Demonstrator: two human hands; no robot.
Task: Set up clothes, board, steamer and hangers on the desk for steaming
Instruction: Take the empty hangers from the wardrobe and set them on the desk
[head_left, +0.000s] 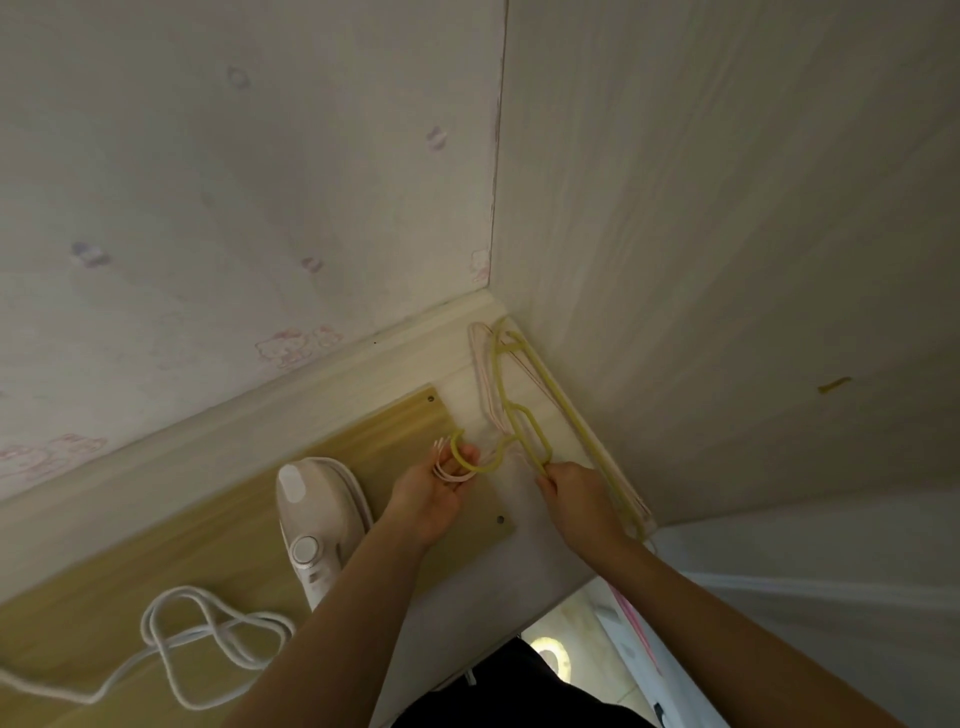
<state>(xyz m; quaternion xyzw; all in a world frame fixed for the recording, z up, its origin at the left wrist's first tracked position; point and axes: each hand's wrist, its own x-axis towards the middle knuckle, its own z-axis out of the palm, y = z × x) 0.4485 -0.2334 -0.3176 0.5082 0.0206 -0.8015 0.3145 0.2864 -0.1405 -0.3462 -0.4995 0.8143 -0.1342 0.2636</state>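
Observation:
A stack of hangers, a yellow one (524, 421) on top of several pale pink ones (480, 371), lies in the desk's far right corner against the wall. My left hand (434, 491) grips the hooks of the stack. My right hand (574, 496) pinches the yellow hanger's inner bar. A pale pink handheld steamer (317, 519) lies on the light wooden board (395, 431) just left of my left hand, its white cord (208, 634) looped over the board toward the left edge.
The white desk (519, 566) ends in a corner between a patterned wall (234, 208) at the back and a plain panel (727, 260) on the right. Below the desk's front edge I see floor and a white sheet (779, 623) at the right.

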